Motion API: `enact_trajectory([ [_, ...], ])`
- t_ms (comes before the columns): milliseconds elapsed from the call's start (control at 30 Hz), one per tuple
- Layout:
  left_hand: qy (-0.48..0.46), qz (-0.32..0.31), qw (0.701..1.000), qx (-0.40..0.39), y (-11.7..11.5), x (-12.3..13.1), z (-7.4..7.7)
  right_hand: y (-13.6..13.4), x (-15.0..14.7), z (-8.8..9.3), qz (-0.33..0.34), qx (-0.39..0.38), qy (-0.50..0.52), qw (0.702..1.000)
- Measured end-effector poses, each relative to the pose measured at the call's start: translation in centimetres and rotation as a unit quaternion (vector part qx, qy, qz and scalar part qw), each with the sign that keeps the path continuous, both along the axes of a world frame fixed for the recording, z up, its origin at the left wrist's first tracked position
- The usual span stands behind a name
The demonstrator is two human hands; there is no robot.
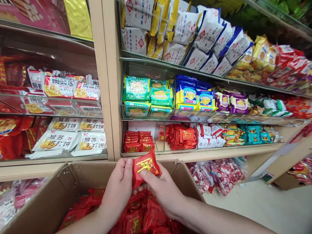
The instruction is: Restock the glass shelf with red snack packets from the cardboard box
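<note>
A red snack packet [146, 163] with gold lettering is held up between both hands, above an open cardboard box [39, 203]. My left hand [120, 182] pinches its left edge with thumb and fingers. From the right, my right hand [161, 185] grips the same packet, thumb pressed on its front. Whether more packets lie behind it, I cannot tell. Below the hands, many similar red packets [135, 222] fill the box. Straight ahead, on the lowest shelf, red packets [138, 141] stand stacked in a clear-walled compartment.
Glass-fronted shelves hold green biscuit packs [148, 94], blue-and-yellow packs [195, 94], white cracker packs [68, 136] and more loose red packets [182, 136]. A wooden upright [109, 81] divides the shelving. Bags of red-wrapped goods [219, 174] lie under the shelf at right, beside the pale floor [255, 208].
</note>
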State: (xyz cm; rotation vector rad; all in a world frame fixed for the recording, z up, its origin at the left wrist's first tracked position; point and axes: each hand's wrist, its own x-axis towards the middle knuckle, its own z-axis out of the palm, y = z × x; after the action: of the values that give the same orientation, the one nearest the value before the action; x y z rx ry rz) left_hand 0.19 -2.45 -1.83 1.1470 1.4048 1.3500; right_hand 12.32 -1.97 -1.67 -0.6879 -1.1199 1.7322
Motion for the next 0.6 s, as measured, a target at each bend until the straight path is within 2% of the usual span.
enact_trajectory([
  [100, 0.048, -0.071, 0.996, 0.008, 0.4, -0.8, -0.5, 2.4, 0.8, 1.3, -0.027, 0.064, -0.085, 0.994],
  [133, 0.088, -0.097, 0.991, 0.012, 0.6, -1.1, -0.5, 3.7, 1.4, 1.9, -0.044, 0.110, -0.136, 0.984],
  [167, 0.137, -0.128, 0.982, 0.019, 0.7, -1.4, -0.6, 5.2, 2.1, 2.5, -0.079, 0.169, -0.205, 0.961],
  [200, 0.194, -0.163, 0.967, 0.030, 0.7, -1.6, -0.6, 6.6, 2.8, 3.1, -0.117, 0.250, -0.286, 0.918],
  [233, 0.256, -0.198, 0.945, 0.047, 0.6, -1.6, -0.5, 8.0, 3.3, 3.7, -0.143, 0.338, -0.369, 0.854],
  [300, 0.371, -0.263, 0.885, 0.096, 0.2, -1.5, -0.4, 10.2, 3.9, 4.7, -0.120, 0.464, -0.519, 0.708],
  [333, 0.417, -0.290, 0.853, 0.120, 0.0, -1.3, -0.3, 11.0, 3.8, 5.0, -0.082, 0.492, -0.586, 0.639],
  [367, 0.452, -0.308, 0.825, 0.140, -0.2, -1.2, -0.2, 11.6, 3.6, 5.2, -0.040, 0.497, -0.640, 0.584],
  [400, 0.478, -0.316, 0.804, 0.160, -0.3, -1.0, 0.0, 12.0, 3.3, 5.3, -0.003, 0.488, -0.682, 0.544],
  [467, 0.509, -0.301, 0.779, 0.209, 0.0, -1.0, 0.3, 12.5, 2.4, 5.2, 0.043, 0.467, -0.727, 0.501],
  [600, 0.559, -0.198, 0.742, 0.312, 2.4, -2.1, 0.7, 13.2, 0.9, 4.5, 0.092, 0.456, -0.737, 0.491],
])
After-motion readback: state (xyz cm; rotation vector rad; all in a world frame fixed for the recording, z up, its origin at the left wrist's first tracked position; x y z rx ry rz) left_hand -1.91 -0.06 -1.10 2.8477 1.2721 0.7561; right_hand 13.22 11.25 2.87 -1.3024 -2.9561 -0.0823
